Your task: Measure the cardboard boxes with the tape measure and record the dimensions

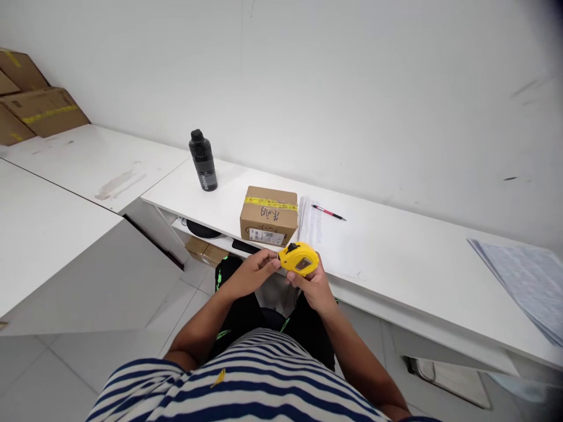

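Observation:
A yellow tape measure (299,258) is held in front of me, just below the front edge of the white desk (396,252). My right hand (313,287) wraps round its underside. My left hand (251,271) pinches at its left end, where the tape tip comes out; the fingertips are closed together. A small cardboard box (268,215) with yellow tape across its top stands on the desk right behind the tape measure.
A black bottle (203,160) stands at the desk's left end. A red pen (328,212) lies on a sheet of paper (313,227) right of the box. More papers (525,275) at far right. Cardboard boxes (30,99) are stacked at far left.

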A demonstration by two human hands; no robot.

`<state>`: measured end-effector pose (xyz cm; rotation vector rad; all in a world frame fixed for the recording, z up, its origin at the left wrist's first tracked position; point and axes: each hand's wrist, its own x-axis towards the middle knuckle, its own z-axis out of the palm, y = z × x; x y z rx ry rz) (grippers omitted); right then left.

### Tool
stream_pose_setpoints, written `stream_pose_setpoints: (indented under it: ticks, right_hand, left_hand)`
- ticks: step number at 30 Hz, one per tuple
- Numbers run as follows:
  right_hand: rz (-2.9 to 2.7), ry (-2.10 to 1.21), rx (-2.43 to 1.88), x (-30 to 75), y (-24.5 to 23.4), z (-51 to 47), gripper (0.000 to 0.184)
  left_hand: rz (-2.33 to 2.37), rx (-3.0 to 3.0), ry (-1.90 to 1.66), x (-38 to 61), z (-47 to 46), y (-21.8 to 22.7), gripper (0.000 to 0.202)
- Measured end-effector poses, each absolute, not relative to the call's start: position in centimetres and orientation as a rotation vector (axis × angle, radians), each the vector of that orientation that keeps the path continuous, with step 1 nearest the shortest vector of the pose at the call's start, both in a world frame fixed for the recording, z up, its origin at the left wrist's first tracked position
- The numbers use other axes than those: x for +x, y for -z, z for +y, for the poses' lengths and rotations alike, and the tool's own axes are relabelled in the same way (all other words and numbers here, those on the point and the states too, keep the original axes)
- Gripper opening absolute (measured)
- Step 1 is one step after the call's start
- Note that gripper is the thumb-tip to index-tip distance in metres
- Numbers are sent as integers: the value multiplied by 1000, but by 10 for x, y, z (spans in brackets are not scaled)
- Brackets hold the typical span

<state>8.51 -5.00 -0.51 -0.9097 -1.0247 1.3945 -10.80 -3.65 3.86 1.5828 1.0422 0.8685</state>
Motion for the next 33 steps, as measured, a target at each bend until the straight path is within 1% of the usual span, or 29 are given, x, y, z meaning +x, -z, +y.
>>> stream_pose_setpoints:
  ticks: [4,8,10,14,15,18,21,24,26,29,33]
  right_hand:
    - [-1152,-1453,-918,90,9,-50,55]
    - [-1330,-1264,-964,112,5,-42,59]
    - [-1390,-1102,-1019,139,-2,-29,61]
    - [-1316,-892,-1077,208,-18,13,68]
    - [-1300,-864,-1091,223,-20,25,71]
    - [-1316,-809,-1158,248,-22,58,81]
    - [-1413,-790,-1181,235,-21,83,86]
    - [-1602,-781,-1153,195,-22,97,83]
    - [-1683,-717,-1115,170,-25,100,78]
    - [-1716,-652,-1085,152,-27,97,74]
    - [-1685,-674,-1069,153,-23,92,74]
  left_hand:
    - [975,1433,-773,-114,-33,-44,48]
    - [852,1291,-634,-123,-30,-56,46]
    - [866,1217,-741,-138,-22,-63,47]
    - [1091,1195,-1190,-188,25,-79,45]
    - [1144,1186,-1251,-201,41,-82,44]
    - [1262,1163,-1143,-223,82,-82,41]
    - [1452,1247,-1061,-214,103,-74,41]
    - [1463,1381,-870,-190,102,-68,45]
    - [1467,1438,-776,-179,96,-68,49]
    - [1467,1431,-721,-175,90,-68,51]
    - [1460,1374,-744,-175,90,-66,52]
